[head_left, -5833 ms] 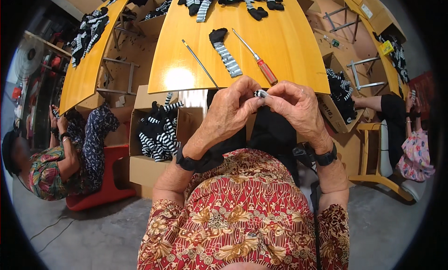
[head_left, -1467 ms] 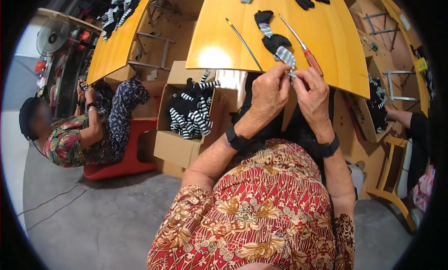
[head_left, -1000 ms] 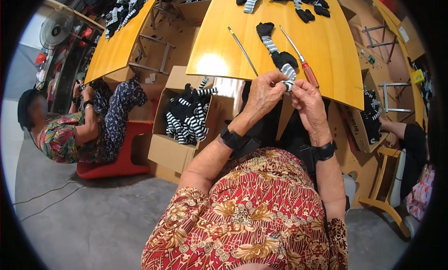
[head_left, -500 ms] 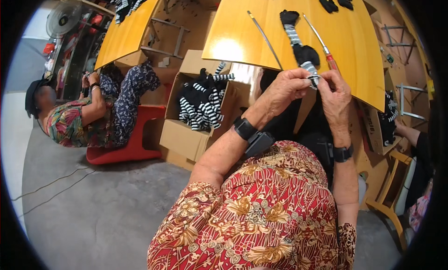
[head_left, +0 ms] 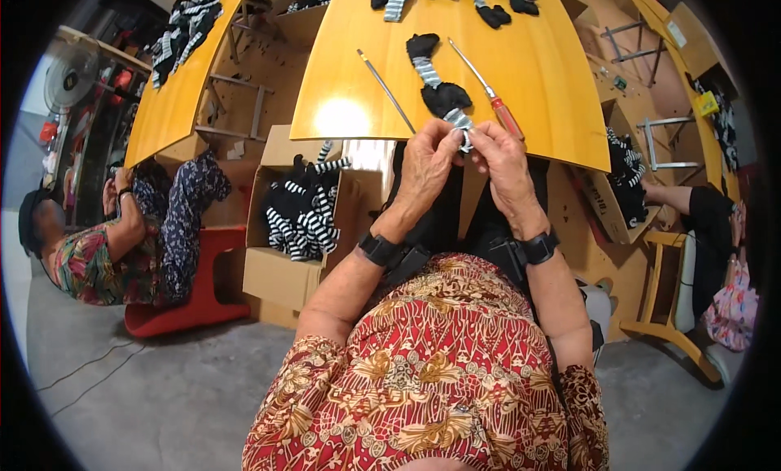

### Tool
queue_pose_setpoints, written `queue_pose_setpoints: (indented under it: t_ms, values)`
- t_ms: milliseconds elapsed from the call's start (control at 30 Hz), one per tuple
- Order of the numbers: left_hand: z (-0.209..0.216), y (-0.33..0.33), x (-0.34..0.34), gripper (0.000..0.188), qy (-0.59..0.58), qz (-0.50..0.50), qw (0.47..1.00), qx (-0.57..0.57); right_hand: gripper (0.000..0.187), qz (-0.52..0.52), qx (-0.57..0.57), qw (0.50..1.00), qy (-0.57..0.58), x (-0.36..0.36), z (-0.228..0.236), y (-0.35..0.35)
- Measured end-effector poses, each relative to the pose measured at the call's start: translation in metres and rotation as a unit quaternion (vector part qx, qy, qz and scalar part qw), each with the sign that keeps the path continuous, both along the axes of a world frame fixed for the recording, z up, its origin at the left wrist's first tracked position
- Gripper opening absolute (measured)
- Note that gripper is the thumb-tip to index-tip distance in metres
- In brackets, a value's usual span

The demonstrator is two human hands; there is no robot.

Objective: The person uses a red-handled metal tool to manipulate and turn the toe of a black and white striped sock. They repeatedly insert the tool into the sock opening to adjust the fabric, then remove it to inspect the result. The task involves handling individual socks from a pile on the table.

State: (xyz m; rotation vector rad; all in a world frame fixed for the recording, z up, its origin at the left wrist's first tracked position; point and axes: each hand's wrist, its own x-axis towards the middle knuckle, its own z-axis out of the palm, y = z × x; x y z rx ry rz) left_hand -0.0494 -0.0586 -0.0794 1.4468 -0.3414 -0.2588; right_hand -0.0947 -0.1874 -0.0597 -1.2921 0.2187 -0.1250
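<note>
A black and grey striped sock [head_left: 443, 99] lies lengthwise on the yellow table, its near end raised at the table's front edge. My left hand [head_left: 426, 163] pinches that end from the left, fingers closed. From the other side, my right hand [head_left: 503, 162] grips the same end between thumb and fingers. The fingertips nearly meet and partly hide the grey cuff. Right of the sock rests a screwdriver-like tool [head_left: 503, 115] with a red handle and a long metal shaft. A thin metal rod [head_left: 384, 86] lies to the left, its near end by my left hand.
More striped socks [head_left: 397, 1] lie along the yellow table's [head_left: 537, 72] far side. A cardboard box [head_left: 281, 277] of socks stands left, another box [head_left: 600, 207] right. One person [head_left: 98, 251] sits left on a red chair [head_left: 199, 288]; another person's arm [head_left: 669, 196] shows right.
The whole view has shifted, so table, sock and hands appear further left. My hands stay on the sock's near end, with fingertips closer together. The tools keep their places on the table.
</note>
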Motion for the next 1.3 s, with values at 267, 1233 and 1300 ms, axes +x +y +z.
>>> queue_pose_setpoints:
  t_ms: [267,1233,1300]
  values:
    - [-0.007,0.009,0.007,0.015,0.096,-0.046,0.99,-0.096,0.023,-0.008,-0.186,0.982,-0.035,0.004,-0.006,-0.002]
    - [-0.015,0.01,0.0,0.01,0.29,-0.03,0.936,-0.199,0.007,-0.005,0.084,0.996,-0.028,-0.005,-0.015,-0.01]
    - [-0.022,0.01,-0.001,0.011,0.319,-0.045,0.921,-0.218,0.008,0.038,0.142,0.989,-0.023,-0.005,-0.017,-0.013]
